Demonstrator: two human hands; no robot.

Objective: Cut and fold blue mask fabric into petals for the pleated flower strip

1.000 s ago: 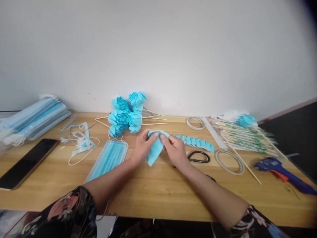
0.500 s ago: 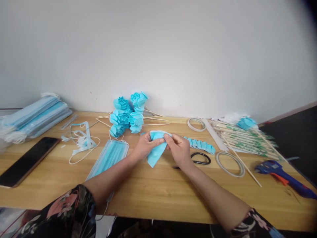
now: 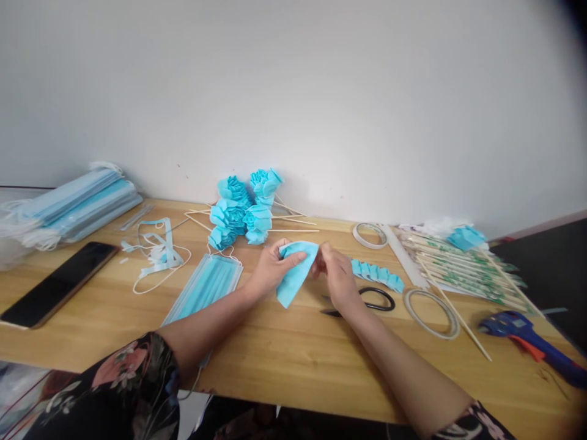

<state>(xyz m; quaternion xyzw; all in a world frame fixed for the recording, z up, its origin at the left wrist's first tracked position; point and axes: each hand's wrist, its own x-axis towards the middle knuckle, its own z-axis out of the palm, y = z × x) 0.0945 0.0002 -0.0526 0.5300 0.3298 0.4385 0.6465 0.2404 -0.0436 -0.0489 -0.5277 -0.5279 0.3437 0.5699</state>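
My left hand (image 3: 271,264) pinches a light-blue piece of mask fabric (image 3: 293,278) with the thumb laid across its front. The piece tapers to a point that hangs down over the table. At its upper right corner are the closed fingers of my right hand (image 3: 339,275), thumb and forefinger together on the edge; the fingertips are partly hidden. Below and behind my right wrist lie black-handled scissors (image 3: 380,299). A row of small folded blue pieces (image 3: 378,275) sits just beyond that hand. A whole blue face mask (image 3: 206,284) lies beside my left forearm.
Blue fabric flowers on sticks (image 3: 233,211) lie at the back. To the left are stacked masks (image 3: 77,201), cut ear loops (image 3: 158,253) and a phone (image 3: 59,284). On the right are tape rolls (image 3: 431,313), wrapped wooden sticks (image 3: 468,269) and a blue glue gun (image 3: 527,336).
My right hand has shifted from the middle of the fabric's top edge out to its right corner, and the fabric's top now lies flatter. The view has turned slightly.
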